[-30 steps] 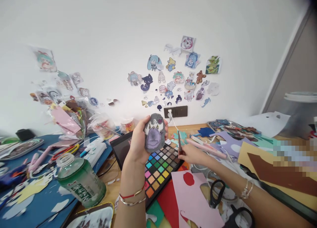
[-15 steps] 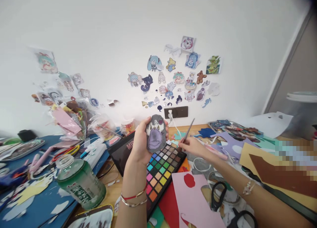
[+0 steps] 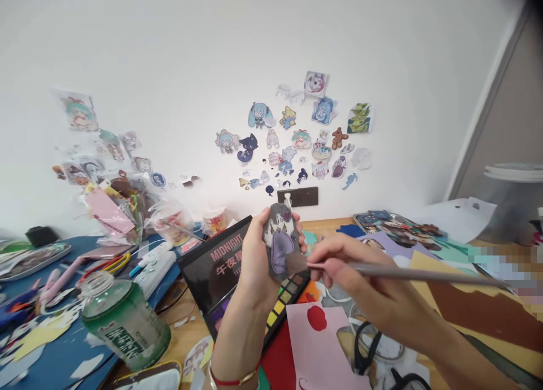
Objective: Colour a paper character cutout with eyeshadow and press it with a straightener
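Note:
My left hand (image 3: 254, 260) is raised over the desk, closed around a grey paper cutout (image 3: 280, 240) of a character with a purple patch. My right hand (image 3: 360, 271) pinches a long thin brush (image 3: 407, 274) whose soft tip touches the cutout's lower right edge. Below both hands lies an open eyeshadow palette (image 3: 220, 265) with a dark lid bearing pink lettering; only a few of its coloured pans (image 3: 282, 302) show under my left wrist.
A green glass jar (image 3: 123, 322) stands at the lower left on a blue mat (image 3: 63, 345). Pink paper with a red spot (image 3: 322, 333), black scissors (image 3: 365, 339) and coloured paper scraps lie to the right. Stickers (image 3: 297, 141) cover the wall above a socket (image 3: 299, 196).
My right hand turned the brush from upright to level and brought its tip from the palette onto the cutout. My left hand tilted the cutout towards the right. The view dropped slightly.

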Available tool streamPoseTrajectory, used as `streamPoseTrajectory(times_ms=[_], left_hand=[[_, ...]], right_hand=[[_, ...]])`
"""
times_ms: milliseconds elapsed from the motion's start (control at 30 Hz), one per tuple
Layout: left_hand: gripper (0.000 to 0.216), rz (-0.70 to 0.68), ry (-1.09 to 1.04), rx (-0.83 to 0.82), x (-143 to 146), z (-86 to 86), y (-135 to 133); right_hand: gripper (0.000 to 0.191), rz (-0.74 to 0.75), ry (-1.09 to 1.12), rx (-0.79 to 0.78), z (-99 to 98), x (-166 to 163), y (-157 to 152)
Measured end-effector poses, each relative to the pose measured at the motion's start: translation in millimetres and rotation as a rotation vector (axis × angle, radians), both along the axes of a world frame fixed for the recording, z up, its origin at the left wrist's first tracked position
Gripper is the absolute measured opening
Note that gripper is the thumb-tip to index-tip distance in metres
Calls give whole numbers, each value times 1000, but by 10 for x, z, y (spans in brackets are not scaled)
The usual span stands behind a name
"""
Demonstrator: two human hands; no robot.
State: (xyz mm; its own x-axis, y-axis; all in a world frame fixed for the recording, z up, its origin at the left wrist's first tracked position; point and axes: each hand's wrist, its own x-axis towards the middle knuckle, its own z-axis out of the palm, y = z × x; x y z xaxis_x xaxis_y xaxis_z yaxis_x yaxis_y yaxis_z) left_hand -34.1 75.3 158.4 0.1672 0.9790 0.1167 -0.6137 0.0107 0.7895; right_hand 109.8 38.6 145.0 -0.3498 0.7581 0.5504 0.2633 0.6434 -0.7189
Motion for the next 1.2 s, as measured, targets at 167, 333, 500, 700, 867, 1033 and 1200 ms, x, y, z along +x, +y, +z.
streamPoseTrajectory(times_ms=[167, 333, 500, 700, 867, 1033, 1200], left_hand=[[37, 25, -31, 1, 59, 14, -92], [38, -3, -43, -17, 89, 30, -143], [35, -11, -66, -71, 133, 12, -144], [35, -28, -89, -20, 150, 1, -150], [36, -69, -126, -31, 150, 11, -162], [36, -85, -131, -20, 161, 1, -184], [34, -28, -110, 5, 180, -5, -208]], right_hand=[[12, -162, -111, 359, -11, -56, -52], [16, -96, -150, 350, 0, -49, -85], [11, -62, -169, 335, 31, -33, -103], [9, -102, -136, 346, 46, -32, -120], [17, -74, -217, 245, 53, 5, -137], [14, -8, -225, 322, 78, 23, -156], [13, -161, -158, 536, 46, -1, -132]])
